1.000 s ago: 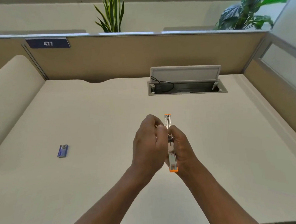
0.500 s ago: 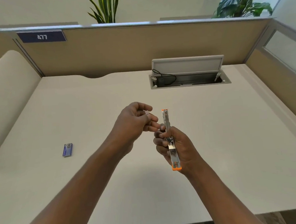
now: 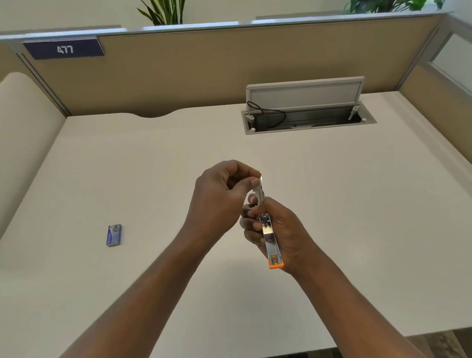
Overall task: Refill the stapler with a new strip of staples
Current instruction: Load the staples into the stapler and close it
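My right hand [image 3: 284,231] holds a slim metal stapler [image 3: 271,240] above the desk, its orange near end pointing toward me. The stapler is swung open, with its far arm [image 3: 261,195] sticking out past my fingers. My left hand [image 3: 219,196] is closed in a pinch at the tip of that far arm, with a small silvery piece, apparently the staple strip [image 3: 260,177], between thumb and fingers. The hand hides the arm's orange tip. A small blue staple box [image 3: 114,235] lies on the desk to the left, well away from both hands.
The pale desk [image 3: 368,226] is walled by tan partitions at the back and both sides. A cable tray [image 3: 308,120] with its lid raised and a black cable inside sits at the back right. The desk's front edge runs below my forearms.
My left hand drew away from the stapler to the left, then came back and now pinches at its far tip. The right hand has kept the stapler almost in place.
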Tool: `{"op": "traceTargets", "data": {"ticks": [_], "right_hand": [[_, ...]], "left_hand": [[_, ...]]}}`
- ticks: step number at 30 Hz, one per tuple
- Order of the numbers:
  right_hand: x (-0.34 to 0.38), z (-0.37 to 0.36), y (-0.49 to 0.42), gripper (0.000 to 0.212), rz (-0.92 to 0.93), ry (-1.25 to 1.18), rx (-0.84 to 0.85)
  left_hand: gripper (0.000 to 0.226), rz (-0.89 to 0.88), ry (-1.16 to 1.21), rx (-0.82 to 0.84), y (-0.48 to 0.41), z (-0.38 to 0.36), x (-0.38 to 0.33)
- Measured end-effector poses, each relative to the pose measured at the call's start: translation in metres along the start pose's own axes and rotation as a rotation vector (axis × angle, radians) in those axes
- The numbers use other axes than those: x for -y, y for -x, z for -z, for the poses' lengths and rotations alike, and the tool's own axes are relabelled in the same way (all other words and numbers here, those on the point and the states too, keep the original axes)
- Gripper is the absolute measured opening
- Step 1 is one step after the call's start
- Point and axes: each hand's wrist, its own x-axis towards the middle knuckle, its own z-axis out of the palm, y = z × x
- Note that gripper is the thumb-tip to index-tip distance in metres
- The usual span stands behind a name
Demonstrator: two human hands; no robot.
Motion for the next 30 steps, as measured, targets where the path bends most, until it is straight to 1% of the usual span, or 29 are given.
{"op": "traceTargets", "data": {"ticks": [5,11,15,20,26,28,30], "right_hand": [[-0.002,-0.003,-0.002,0.018,0.007,0.038,0.004],[-0.002,-0.008,-0.002,0.019,0.016,0.084,-0.012],[-0.001,-0.011,-0.003,0.013,0.029,0.087,-0.019],[-0.002,-0.013,-0.005,0.017,0.048,0.120,-0.073],[0.000,-0.013,-0.008,0.009,0.053,0.121,-0.080],[0.001,-0.014,-0.009,0.009,0.036,0.108,-0.067],[0.001,-0.014,-0.009,0.008,0.019,0.094,-0.052]], "left_hand": [[0.016,-0.129,-0.133,-0.047,0.002,-0.002,0.004],[0.017,-0.278,-0.221,-0.072,0.000,-0.001,0.008],[0.017,-0.319,-0.276,-0.062,-0.001,0.000,0.008],[0.015,-0.349,-0.361,-0.035,0.001,0.000,0.009],[0.017,-0.371,-0.391,-0.048,0.000,-0.001,0.012],[0.018,-0.403,-0.414,-0.047,0.000,0.002,0.013],[0.023,-0.473,-0.492,0.000,0.001,0.007,0.016]]}}
